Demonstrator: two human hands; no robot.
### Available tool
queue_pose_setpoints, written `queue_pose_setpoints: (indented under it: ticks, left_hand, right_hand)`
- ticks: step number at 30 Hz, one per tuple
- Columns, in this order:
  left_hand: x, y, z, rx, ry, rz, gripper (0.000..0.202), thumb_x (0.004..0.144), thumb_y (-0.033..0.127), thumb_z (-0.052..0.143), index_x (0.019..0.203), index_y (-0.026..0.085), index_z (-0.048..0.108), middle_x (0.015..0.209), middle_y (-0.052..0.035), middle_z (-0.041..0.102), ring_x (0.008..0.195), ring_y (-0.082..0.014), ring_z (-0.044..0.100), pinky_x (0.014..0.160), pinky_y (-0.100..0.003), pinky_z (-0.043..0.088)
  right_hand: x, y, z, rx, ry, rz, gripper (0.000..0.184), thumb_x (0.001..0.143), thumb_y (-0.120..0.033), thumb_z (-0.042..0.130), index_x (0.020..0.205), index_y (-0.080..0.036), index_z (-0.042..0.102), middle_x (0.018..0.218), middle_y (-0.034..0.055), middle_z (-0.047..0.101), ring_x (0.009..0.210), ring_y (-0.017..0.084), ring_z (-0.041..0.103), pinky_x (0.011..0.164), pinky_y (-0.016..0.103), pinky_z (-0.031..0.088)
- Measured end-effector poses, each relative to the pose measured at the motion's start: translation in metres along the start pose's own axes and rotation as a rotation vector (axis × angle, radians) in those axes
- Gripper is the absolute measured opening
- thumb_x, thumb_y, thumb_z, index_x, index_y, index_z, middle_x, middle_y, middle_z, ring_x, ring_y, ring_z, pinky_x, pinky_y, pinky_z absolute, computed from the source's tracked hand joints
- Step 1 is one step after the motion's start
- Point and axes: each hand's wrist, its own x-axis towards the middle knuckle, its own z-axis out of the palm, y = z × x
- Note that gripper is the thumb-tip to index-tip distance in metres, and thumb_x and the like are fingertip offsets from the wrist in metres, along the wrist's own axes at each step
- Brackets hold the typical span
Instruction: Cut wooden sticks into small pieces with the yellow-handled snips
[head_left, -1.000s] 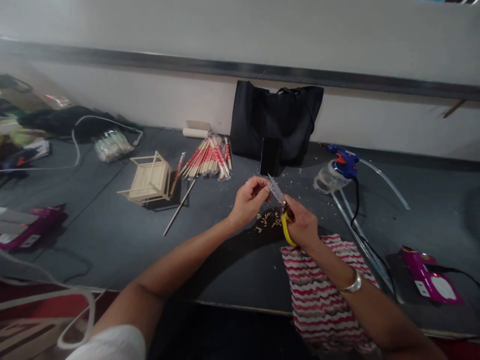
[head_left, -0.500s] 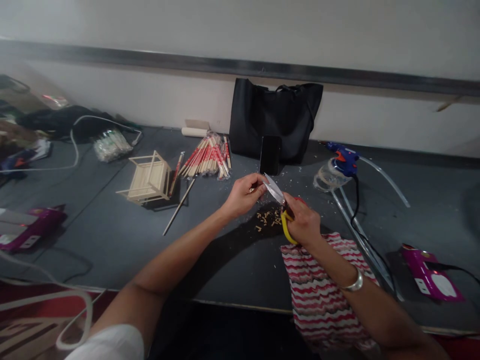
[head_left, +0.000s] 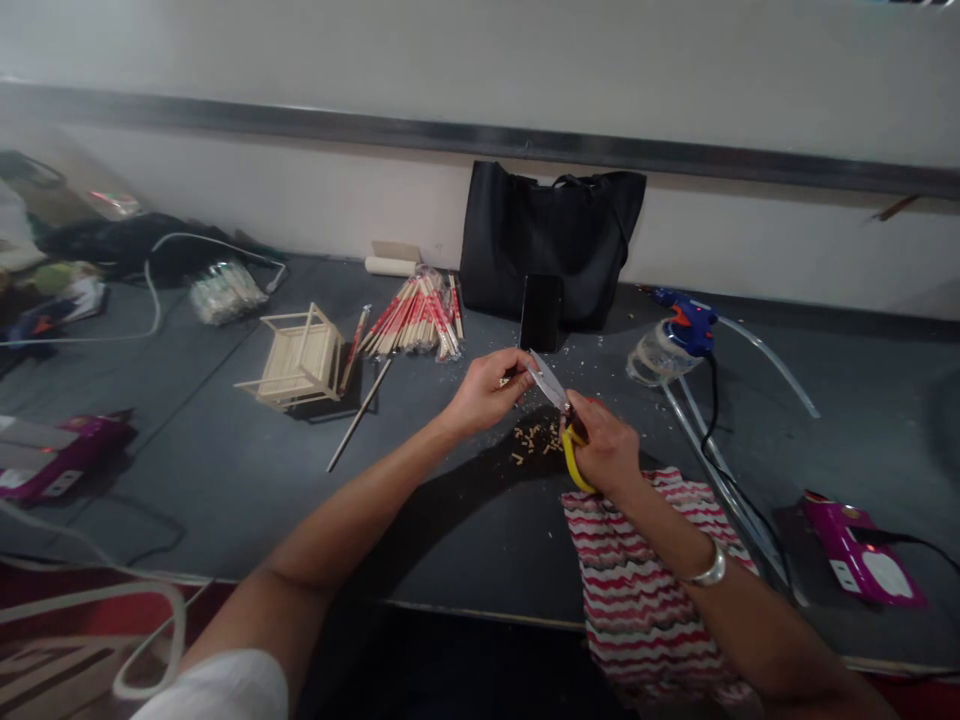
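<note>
My right hand (head_left: 604, 450) grips yellow-handled scissors (head_left: 559, 405), their blades pointing up and left toward my left hand. My left hand (head_left: 486, 388) is pinched closed on a small wooden piece held at the blade tips; the piece itself is mostly hidden by my fingers. Below the hands lies a small heap of cut wooden bits (head_left: 534, 438) on the dark grey table (head_left: 225, 470). My right forearm, wearing a silver bangle, rests over a red and white striped cloth (head_left: 637, 580).
A black bag (head_left: 551, 235) with a phone (head_left: 541, 312) leaning on it stands at the wall. Wrapped chopsticks (head_left: 416, 318), a small wooden frame (head_left: 296, 357), a loose stick (head_left: 360, 412), a blue glue gun (head_left: 686, 322) with cord and glue sticks, and purple packets (head_left: 859, 562) lie around.
My left hand has shifted slightly down and left at the scissor blades; the scissors have tilted a little. Everything on the table stays put.
</note>
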Motion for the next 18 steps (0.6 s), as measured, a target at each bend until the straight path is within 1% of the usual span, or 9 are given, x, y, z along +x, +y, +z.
queue_pose_setpoints:
  ticks: [2,6,11,15,18]
  left_hand:
    - [0.0002,0.0004,-0.0005,0.022,0.006,0.015,0.011,0.082,0.015,0.059,0.075,0.021,0.065,0.055,0.0034,0.057,0.051,-0.0111,0.049,0.057,-0.025,0.038]
    - [0.0007,0.0014,-0.0013,0.041,0.011,-0.002,0.012,0.082,0.017,0.062,0.071,0.021,0.064,0.054,0.0034,0.057,0.051,-0.0113,0.049,0.059,-0.025,0.039]
    - [0.0017,0.0004,-0.0021,0.080,0.004,0.006,0.018,0.084,0.019,0.061,0.067,0.020,0.061,0.056,0.0026,0.057,0.054,-0.0115,0.048,0.060,-0.025,0.039]
    - [0.0023,-0.0024,-0.0026,0.071,-0.012,-0.043,0.020,0.084,0.022,0.063,0.064,0.019,0.058,0.055,0.0030,0.056,0.053,-0.0102,0.048,0.058,-0.024,0.037]
    - [0.0020,-0.0046,-0.0031,0.115,-0.029,-0.069,0.019,0.085,0.023,0.060,0.067,0.018,0.057,0.055,0.0048,0.054,0.052,-0.0091,0.047,0.057,-0.022,0.039]
  right_hand:
    - [0.0003,-0.0003,-0.0004,0.018,0.009,-0.012,0.039,0.084,-0.019,0.054,0.121,-0.019,0.068,0.093,0.0071,0.076,0.078,0.019,0.069,0.070,0.026,0.055]
    - [0.0008,-0.0010,-0.0026,0.025,0.011,-0.021,0.041,0.082,-0.015,0.051,0.119,-0.019,0.068,0.092,0.0061,0.077,0.078,0.018,0.071,0.068,0.025,0.055]
    - [0.0019,-0.0019,-0.0056,0.049,0.019,-0.047,0.041,0.081,-0.012,0.049,0.117,-0.016,0.068,0.093,0.0068,0.078,0.075,0.017,0.072,0.065,0.024,0.056]
    - [0.0027,-0.0012,-0.0060,0.058,-0.004,-0.039,0.043,0.080,-0.012,0.049,0.118,-0.016,0.067,0.093,0.0066,0.079,0.074,0.017,0.073,0.064,0.024,0.056]
    - [0.0022,-0.0001,-0.0050,0.068,-0.027,-0.025,0.042,0.080,-0.013,0.050,0.118,-0.017,0.067,0.092,0.0065,0.079,0.074,0.018,0.073,0.063,0.023,0.055]
